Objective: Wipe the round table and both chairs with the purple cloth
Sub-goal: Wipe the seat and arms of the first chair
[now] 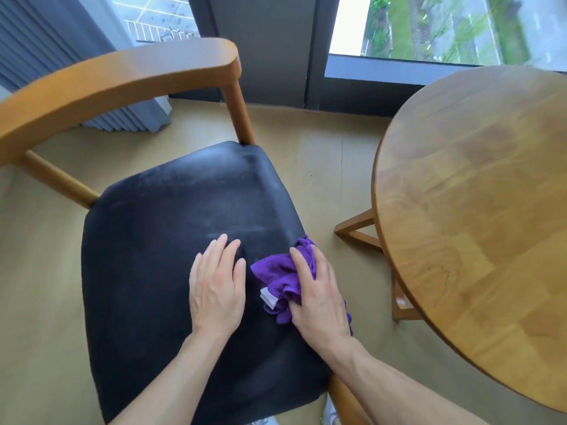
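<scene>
A wooden chair with a curved backrest (116, 72) has a black padded seat (159, 240) in the middle of the head view. My left hand (216, 286) lies flat on the seat with straight fingers. Beside it my right hand (319, 299) presses the crumpled purple cloth (280, 274) onto the seat's right edge, fingers straight over it. A white tag sticks out of the cloth. The round wooden table (478, 210) stands to the right. No second chair is in view.
A tall window with a dark frame (264, 50) runs along the far wall, with a grey curtain (46, 41) at the left. Beige floor (331, 167) separates chair and table. Table legs (362, 231) show under the tabletop.
</scene>
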A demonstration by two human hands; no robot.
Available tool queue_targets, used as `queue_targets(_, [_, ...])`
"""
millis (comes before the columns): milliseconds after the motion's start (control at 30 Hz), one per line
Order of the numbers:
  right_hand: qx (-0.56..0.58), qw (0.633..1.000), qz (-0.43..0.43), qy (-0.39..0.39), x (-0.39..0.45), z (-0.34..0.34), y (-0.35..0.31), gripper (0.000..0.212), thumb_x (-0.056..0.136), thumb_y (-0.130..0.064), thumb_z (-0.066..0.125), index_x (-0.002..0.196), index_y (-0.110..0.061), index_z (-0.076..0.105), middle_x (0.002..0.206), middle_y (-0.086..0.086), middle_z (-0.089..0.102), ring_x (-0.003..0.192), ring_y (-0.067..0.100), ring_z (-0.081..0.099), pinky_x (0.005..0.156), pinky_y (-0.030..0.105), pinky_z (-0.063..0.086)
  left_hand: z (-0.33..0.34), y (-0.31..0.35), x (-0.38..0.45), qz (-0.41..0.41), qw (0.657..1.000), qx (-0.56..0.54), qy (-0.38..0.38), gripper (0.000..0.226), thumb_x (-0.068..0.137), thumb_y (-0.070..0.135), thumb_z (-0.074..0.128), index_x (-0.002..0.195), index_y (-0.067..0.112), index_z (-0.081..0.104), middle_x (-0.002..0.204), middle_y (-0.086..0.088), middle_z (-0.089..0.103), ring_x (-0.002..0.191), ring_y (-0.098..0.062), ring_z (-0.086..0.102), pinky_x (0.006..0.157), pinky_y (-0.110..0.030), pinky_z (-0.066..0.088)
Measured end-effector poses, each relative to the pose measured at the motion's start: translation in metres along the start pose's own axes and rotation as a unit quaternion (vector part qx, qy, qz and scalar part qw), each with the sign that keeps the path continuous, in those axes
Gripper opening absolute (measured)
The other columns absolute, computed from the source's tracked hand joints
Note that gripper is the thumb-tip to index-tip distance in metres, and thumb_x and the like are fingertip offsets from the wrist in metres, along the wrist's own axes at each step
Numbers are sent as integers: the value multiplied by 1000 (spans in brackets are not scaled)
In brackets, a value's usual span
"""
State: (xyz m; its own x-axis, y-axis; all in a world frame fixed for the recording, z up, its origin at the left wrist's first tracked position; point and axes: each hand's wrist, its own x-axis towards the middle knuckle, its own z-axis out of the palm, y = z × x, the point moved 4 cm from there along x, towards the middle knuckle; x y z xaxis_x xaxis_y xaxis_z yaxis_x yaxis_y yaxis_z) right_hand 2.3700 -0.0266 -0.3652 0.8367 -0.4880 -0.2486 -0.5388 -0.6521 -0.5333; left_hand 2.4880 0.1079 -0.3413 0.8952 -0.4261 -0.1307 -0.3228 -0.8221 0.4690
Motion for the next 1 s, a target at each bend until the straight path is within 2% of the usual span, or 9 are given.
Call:
queue_targets(67, [17, 999, 13, 41, 16, 3, -1, 81, 82, -21, 65, 152, -29, 27, 160, 3, 20, 144, 23, 28, 111, 38, 41, 13, 2, 6, 9, 1000, 14, -8, 55, 103, 40, 26, 143, 15, 54, 155, -2, 43, 148, -20, 33, 124, -44, 15])
queue_targets(133, [4, 998, 11, 68, 37, 4, -6, 81, 82, -25, 65, 152, -28, 27, 157, 3, 25, 140, 24, 33, 109, 41, 42, 22, 2, 10, -2, 1000, 7, 12, 65, 100, 46, 16, 145, 17, 52, 156, 0, 43, 148, -17, 32, 125, -44, 15])
queue_targets(233, [-8, 997, 3, 83, 79, -2, -16, 80, 83, -34, 65, 153, -26, 27, 151, 3, 34, 132, 25, 41, 103, 41, 45, 34, -4, 7, -1, 999, 11, 36, 60, 102, 41, 21, 147, 12, 49, 157, -2, 42, 149, -19, 31, 124, -48, 16])
queue_targets(367, [22, 997, 3, 71, 149, -15, -34, 70, 81, -40, 65, 144, -24, 36, 135, -1, 46, 119, 24, 49, 89, 38, 49, 52, -15, -1, 54, 990, 126, 24, 57, 102, 36, 30, 150, 7, 42, 162, -6, 32, 151, -24, 28, 121, -55, 24])
queue_targets(500, [49, 996, -39, 61, 229, -23, -68, 58, 78, -40, 67, 130, -21, 47, 122, 1, 53, 113, 26, 53, 89, 36, 46, 63, -22, 0, 63, 981, 178, 39, 63, 100, 43, 35, 154, 9, 36, 164, -6, 27, 152, -23, 24, 120, -55, 25])
queue_targets(600, [33, 996, -31, 80, 273, -15, -94, 59, 76, -50, 68, 123, -21, 49, 116, 1, 54, 109, 25, 54, 83, 35, 44, 68, -26, 0, 70, 979, 181, 66, 66, 96, 42, 40, 154, 11, 36, 164, -5, 27, 151, -23, 26, 120, -55, 26])
queue_targets(700, [15, 995, 9, 102, 289, -7, -96, 63, 72, -65, 65, 115, -20, 51, 110, 1, 55, 104, 25, 55, 75, 34, 38, 70, -26, 0, 76, 976, 182, 88, 67, 94, 42, 43, 154, 11, 37, 164, -5, 29, 151, -24, 28, 119, -56, 27])
queue_targets(1000, [33, 995, 22, 90, 275, -13, -76, 50, 73, -57, 62, 106, -20, 55, 102, 0, 59, 98, 29, 62, 71, 31, 35, 72, -26, 0, 67, 973, 216, 53, 68, 97, 44, 33, 155, 10, 33, 166, -6, 23, 152, -25, 23, 120, -56, 24])
